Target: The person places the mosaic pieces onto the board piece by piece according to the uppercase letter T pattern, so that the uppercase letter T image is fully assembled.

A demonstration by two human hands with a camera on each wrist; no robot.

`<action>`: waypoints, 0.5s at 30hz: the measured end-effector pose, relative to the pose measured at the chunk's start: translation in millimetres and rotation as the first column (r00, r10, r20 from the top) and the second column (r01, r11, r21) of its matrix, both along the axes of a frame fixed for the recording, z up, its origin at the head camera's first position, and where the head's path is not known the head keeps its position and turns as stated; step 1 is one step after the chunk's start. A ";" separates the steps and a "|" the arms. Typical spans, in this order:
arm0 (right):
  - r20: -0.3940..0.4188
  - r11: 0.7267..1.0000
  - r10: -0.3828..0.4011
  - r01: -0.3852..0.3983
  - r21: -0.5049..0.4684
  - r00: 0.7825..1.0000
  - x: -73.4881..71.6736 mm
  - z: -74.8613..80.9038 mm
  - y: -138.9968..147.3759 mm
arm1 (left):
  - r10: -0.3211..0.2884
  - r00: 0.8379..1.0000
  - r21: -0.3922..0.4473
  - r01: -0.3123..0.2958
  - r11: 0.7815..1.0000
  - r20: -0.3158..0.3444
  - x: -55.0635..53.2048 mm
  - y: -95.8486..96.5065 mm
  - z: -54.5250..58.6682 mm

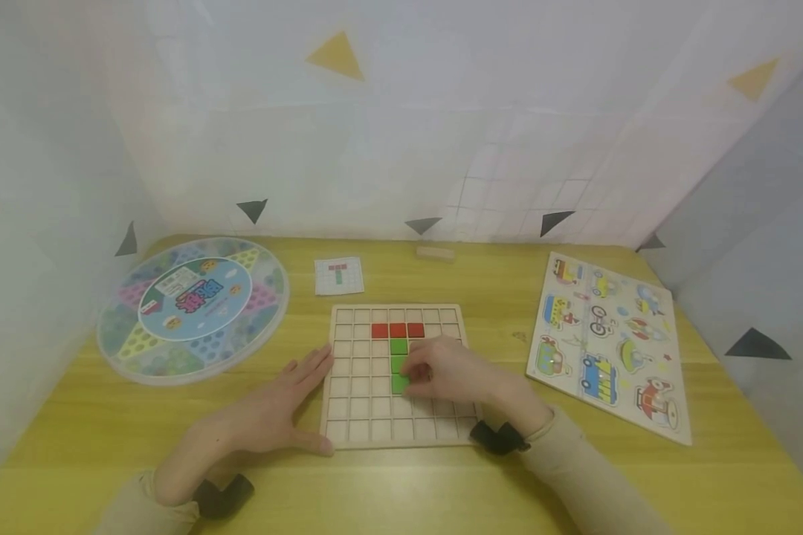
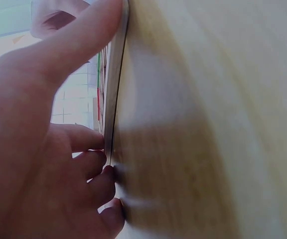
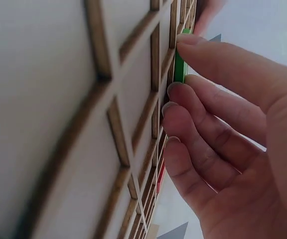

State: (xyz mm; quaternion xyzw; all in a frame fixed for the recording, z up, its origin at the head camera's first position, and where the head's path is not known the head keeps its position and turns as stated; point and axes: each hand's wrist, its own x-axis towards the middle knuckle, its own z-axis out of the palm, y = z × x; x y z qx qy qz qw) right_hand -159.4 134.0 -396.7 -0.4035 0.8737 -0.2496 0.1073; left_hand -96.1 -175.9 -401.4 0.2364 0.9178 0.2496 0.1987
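A wooden grid board [image 1: 349,409] lies on the table. Three red tiles [image 1: 398,331] form a row in its upper part, and a column of green tiles [image 1: 398,346] runs down from the middle one. My right hand [image 1: 451,371] pinches the lowest green tile [image 3: 180,64] between thumb and index finger, at its cell in the grid; its other fingers are bent close to the board. With fingers stretched out, my left hand [image 1: 268,412] rests against the board's left edge, thumb near the lower left corner. The right hand partly covers the middle green tile.
Behind the board lie a small pattern card [image 1: 338,276] with a red and green T shape and a wooden block [image 1: 435,254]. At left is a round game box [image 1: 194,308]; at right, a vehicle picture puzzle board [image 1: 605,345]. Pale walls [image 1: 401,148] enclose the table.
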 end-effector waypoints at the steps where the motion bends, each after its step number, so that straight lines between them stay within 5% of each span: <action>1: -0.001 1.000 0.001 -0.001 0.000 1.000 -0.2 -0.3 0.1 | 0.000 1.000 0.002 0.000 1.000 0.000 0.0 0.1 0.2; 15: 0.003 1.000 0.000 0.000 -0.012 1.000 -1.1 -1.8 0.4 | -0.001 1.000 0.015 0.001 1.000 0.004 0.6 0.6 1.7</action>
